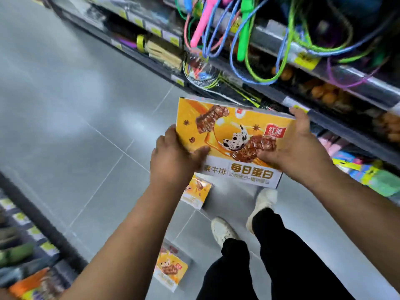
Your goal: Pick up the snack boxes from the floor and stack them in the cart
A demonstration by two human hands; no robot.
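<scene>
Head view: snack box held between left hand and right hand

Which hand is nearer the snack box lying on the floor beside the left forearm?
Left. The left hand grips the held box directly above that floor box; the right hand holds the far edge.

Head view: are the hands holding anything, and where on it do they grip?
Both hands hold one yellow snack box: the left hand grips its left edge, the right hand its right edge, thumbs on the printed face.
</scene>
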